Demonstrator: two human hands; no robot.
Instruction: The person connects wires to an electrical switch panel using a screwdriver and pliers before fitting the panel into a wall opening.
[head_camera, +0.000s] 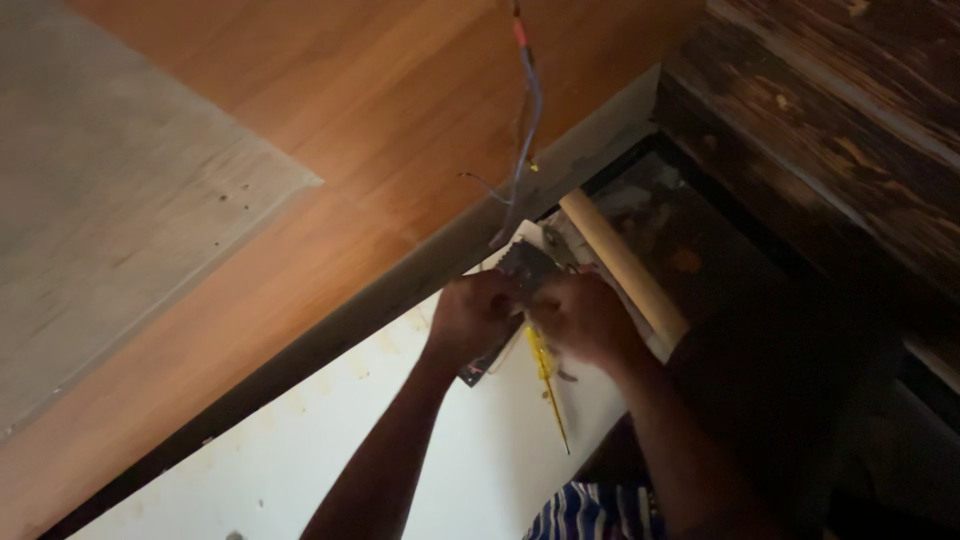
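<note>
Both my hands are raised against a white wall, on a small dark electrical fitting (522, 268) with a white plate behind it. My left hand (472, 315) grips the fitting's left side. My right hand (583, 318) closes on its right side and holds a yellow-handled screwdriver (545, 378) that hangs down with its thin shaft pointing downward. Blue and red wires (528, 110) run down from above into the fitting. The fitting's front is mostly hidden by my fingers.
A light wooden pole (625, 268) slants beside my right hand. A brown wooden panel (380, 110) and a grey board (110, 200) lie up left, dark rough timber (830, 110) up right. A striped cloth (590, 512) shows at the bottom edge.
</note>
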